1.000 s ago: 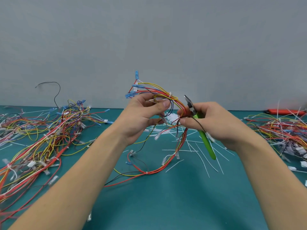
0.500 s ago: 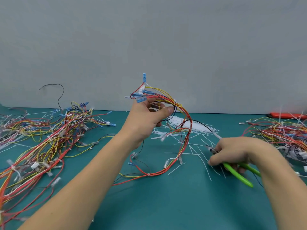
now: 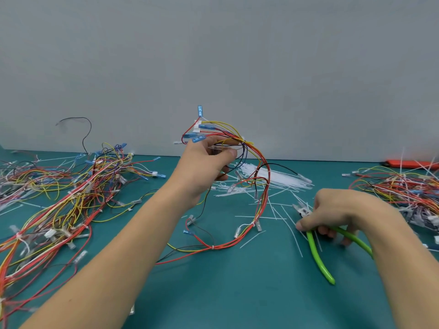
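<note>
L grip (image 3: 209,160) pinches wire harness (image 3: 261,160), raised; R grip (image 3: 332,217) curls round green cutters (image 3: 317,255) on table (image 3: 237,293) — cable-tie pile (image 3: 280,178) just beyond, nearer R.

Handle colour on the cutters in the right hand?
Bright green. The right hand grips the cutters; the head view shows it best.

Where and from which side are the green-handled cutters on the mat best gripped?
Grip the green-handled cutters by both long handles, just behind the pivot, coming down from above on the near side. They lie on the teal mat, handles splayed toward the person, metal tip pointing away; the right hand holds them there.
</note>
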The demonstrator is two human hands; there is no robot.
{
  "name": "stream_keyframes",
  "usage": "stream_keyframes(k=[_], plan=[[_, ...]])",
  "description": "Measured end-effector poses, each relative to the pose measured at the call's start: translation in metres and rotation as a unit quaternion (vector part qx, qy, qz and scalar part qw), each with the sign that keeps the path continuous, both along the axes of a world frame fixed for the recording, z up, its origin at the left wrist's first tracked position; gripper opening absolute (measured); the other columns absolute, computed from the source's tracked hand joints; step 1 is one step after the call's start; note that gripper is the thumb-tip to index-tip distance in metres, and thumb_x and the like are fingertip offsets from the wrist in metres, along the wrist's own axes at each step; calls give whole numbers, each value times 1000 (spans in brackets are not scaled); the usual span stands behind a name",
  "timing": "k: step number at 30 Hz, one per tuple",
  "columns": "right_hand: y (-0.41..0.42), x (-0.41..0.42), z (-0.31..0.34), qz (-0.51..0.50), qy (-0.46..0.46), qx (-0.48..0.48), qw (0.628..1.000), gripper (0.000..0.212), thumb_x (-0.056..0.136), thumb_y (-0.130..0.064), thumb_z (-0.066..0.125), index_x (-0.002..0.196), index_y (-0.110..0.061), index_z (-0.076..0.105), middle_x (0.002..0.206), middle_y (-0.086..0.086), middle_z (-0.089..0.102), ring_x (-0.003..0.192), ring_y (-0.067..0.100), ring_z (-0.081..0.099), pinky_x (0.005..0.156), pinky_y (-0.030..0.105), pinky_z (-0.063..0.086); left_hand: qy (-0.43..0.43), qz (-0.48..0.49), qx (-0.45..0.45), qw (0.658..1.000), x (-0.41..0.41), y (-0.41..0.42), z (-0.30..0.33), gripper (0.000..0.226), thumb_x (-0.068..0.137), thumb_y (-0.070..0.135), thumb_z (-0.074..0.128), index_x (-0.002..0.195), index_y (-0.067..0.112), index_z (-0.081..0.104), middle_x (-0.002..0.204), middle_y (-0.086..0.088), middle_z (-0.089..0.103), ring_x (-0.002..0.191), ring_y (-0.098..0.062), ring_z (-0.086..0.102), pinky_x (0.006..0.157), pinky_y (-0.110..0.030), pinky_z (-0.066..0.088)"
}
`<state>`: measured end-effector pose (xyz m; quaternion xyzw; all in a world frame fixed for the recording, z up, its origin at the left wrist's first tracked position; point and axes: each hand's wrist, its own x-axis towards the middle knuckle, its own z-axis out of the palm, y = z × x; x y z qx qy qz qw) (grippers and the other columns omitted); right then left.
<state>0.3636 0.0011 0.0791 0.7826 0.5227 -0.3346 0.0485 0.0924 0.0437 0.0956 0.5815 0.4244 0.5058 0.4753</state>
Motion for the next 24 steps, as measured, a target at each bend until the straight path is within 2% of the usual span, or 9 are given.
stream_keyframes(k=[4,7,10,13,16,18,20,22,24], plan=[[-2,1,6,-17,-18,2,1000,39,80,-33,88,92,2,73,72,10,77,58,24,71,72,55,63,-10,-10,-12,1000,-2,-1,3,15,94,12,73,105,21,72,78,6,68,58,-4,61,69,-33,62],[-4,2,10,-19,-12,-3,1000,39,82,-29,87,95,5,73,76,14,78,67,28,74,72,58,63,-10,-23,-24,999,-2,-2,4,16,94,11,73,107,20,74,77,6,69,59,-7,61,67,-32,60],[-5,6,13,-19,-17,18,1000,46,78,-34,90,93,6,72,76,15,78,81,36,78,68,55,64,-9,-35,-32,999,-1,-2,4,15,95,11,73,107,21,74,79,5,69,61,-10,62,68,-34,60],[-6,8,13,-25,-24,30,999,45,79,-36,89,92,4,73,74,14,78,81,37,78,68,54,65,-9,-40,-33,999,-1,-3,5,14,96,10,70,105,21,75,79,5,70,61,-12,64,67,-35,61],[-5,7,15,-12,-46,43,998,39,86,-38,82,89,1,75,73,10,78,83,35,78,76,53,64,-21,-56,-43,997,-3,-4,9,11,97,10,70,103,18,74,82,1,73,59,-16,65,65,-37,62],[-5,5,19,7,-59,89,994,34,89,-37,75,87,-3,77,74,7,79,89,33,78,83,49,64,-26,-65,-46,997,-4,-6,12,10,97,11,69,103,17,73,82,0,74,59,-17,65,64,-39,62],[-5,-1,24,30,-13,147,989,27,90,-38,74,90,-10,76,75,1,79,88,26,78,81,42,64,-24,-66,-41,997,-5,-8,15,9,98,11,68,103,17,73,82,0,75,59,-18,65,64,-40,62],[-7,-14,26,57,103,198,973,24,88,-42,77,100,-22,73,80,-6,79,78,13,78,66,30,61,-21,-67,-35,997,-7,-11,19,8,98,12,67,102,18,72,83,0,75,59,-19,65,65,-42,63],[-8,-33,21,78,226,235,942,30,86,-44,80,111,-32,70,93,-6,78,83,9,76,67,27,61,-27,-71,-32,997,-10,-13,27,7,99,14,67,101,18,72,86,-2,75,60,-19,67,65,-42,63]])
